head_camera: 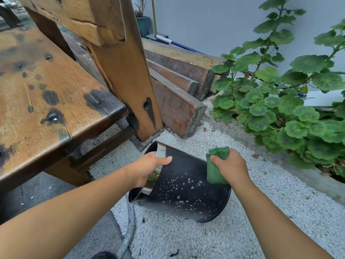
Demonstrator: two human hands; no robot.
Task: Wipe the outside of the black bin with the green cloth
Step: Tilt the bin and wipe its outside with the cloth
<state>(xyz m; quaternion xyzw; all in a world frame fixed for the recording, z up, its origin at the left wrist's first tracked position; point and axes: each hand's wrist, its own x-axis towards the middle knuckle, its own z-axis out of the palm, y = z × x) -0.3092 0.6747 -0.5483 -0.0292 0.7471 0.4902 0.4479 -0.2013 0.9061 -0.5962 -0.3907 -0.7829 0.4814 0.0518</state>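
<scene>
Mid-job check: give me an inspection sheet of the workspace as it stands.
Surface: white gravel.
Job's things: black bin tilted, base edge on the gravel, white flecks on its wall; green cloth pressed against it near the base.
Clutter: stacked planks behind the bench leg.
Hands: left hand grips the bin's chrome rim; right hand holds the cloth.
Cables: nothing seen; a grey corrugated hose lies by the bin's mouth.
Surroundings: wooden bench, leafy plant, pale wall.

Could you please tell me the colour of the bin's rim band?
Shiny silver metal band on the black bin; head view.
</scene>
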